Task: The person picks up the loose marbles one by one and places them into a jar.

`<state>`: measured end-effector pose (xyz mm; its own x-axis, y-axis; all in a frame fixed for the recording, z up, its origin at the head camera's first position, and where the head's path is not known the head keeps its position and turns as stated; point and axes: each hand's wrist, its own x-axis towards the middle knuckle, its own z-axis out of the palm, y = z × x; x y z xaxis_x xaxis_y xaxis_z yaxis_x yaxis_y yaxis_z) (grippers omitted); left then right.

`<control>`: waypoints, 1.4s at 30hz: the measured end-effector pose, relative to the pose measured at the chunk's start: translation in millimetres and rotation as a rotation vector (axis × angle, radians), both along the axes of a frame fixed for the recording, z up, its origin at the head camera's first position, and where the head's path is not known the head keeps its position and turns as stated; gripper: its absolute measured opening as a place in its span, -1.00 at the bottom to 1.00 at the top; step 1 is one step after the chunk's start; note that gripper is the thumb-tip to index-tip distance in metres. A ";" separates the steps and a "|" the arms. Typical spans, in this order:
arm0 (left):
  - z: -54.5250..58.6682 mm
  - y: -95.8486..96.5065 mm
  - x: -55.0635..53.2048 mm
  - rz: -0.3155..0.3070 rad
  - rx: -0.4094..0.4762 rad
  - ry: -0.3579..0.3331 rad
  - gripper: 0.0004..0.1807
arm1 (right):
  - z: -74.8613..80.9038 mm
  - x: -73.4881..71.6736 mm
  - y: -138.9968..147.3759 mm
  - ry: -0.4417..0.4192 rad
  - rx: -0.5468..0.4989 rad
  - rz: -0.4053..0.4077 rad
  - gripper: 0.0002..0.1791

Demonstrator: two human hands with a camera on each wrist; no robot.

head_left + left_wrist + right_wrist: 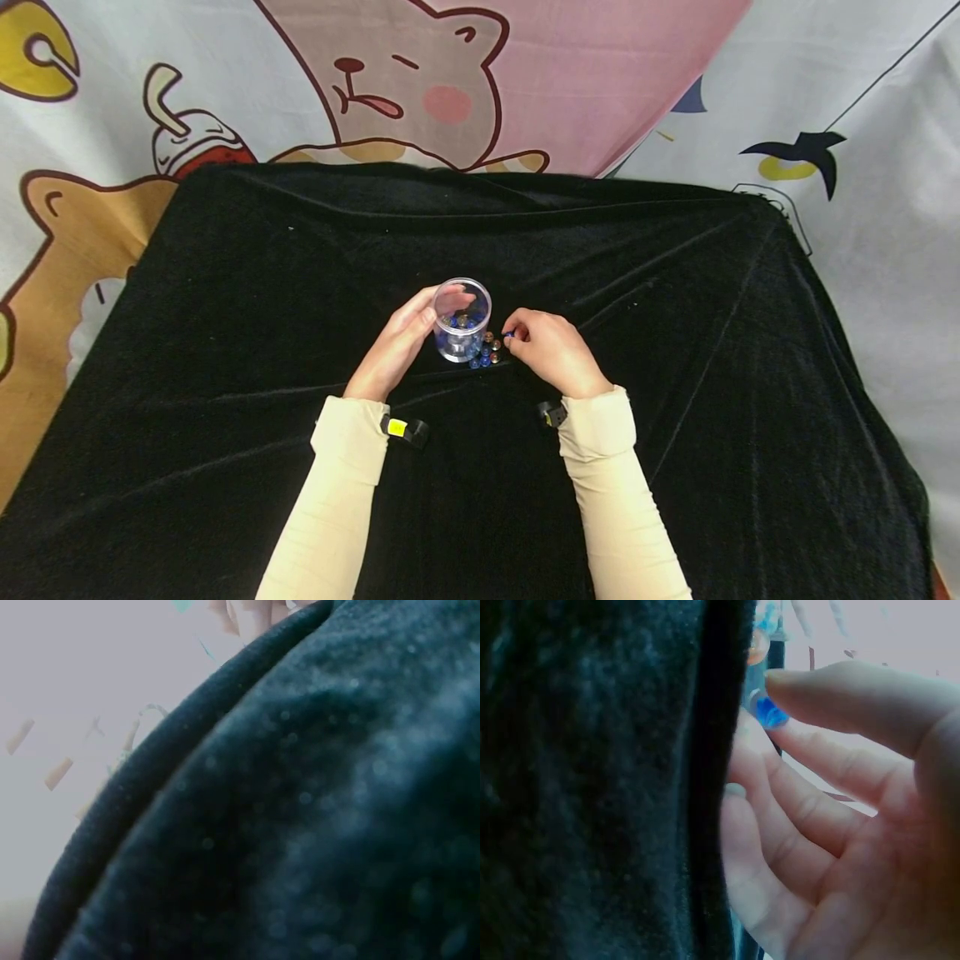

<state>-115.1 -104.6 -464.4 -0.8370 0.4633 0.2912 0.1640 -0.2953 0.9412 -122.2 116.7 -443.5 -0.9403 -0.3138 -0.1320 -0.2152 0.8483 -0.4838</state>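
A clear plastic jar (463, 332) stands on the black cloth in the head view, with several blue and brownish marbles (462, 322) showing inside. My left hand (397, 342) holds it from the left, fingers round the back and thumb at the near side. Against its right foot lies a small cluster of loose marbles (485, 360). Just right of these, my right hand (553, 350) pinches a blue marble (509, 334). The right wrist view shows that blue marble (769, 712) between thumb and index finger. Only some fingers (251, 616) appear at the top of the left wrist view.
Black velvety cloth (225, 333) covers the table, with creases running across it. Behind it hangs a printed curtain (615, 83) with cartoon animals. Dark cloth fills much of both wrist views.
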 end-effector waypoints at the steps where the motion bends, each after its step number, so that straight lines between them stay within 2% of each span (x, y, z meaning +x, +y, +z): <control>1: 0.0 0.0 0.0 0.000 -0.002 -0.001 -0.48 | -0.2 -0.2 0.3 0.001 -0.004 -0.006 -0.90; 13: 0.0 -0.6 0.0 -0.016 0.007 0.004 -0.48 | 4.6 0.1 2.6 0.084 -0.087 -0.031 -0.88; 32: -0.7 -0.3 0.4 0.008 -0.013 -0.025 -0.49 | 10.7 0.3 2.8 0.202 -0.185 -0.035 -0.84; 42: 0.0 -0.9 0.1 -0.009 -0.004 -0.009 -0.53 | 14.9 1.1 1.5 0.257 -0.228 -0.061 -0.84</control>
<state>-115.0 -105.5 -464.3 -0.8354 0.4720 0.2817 0.1524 -0.2934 0.9438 -121.0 118.1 -428.6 -0.9516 -0.2499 0.1790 -0.3069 0.7397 -0.5989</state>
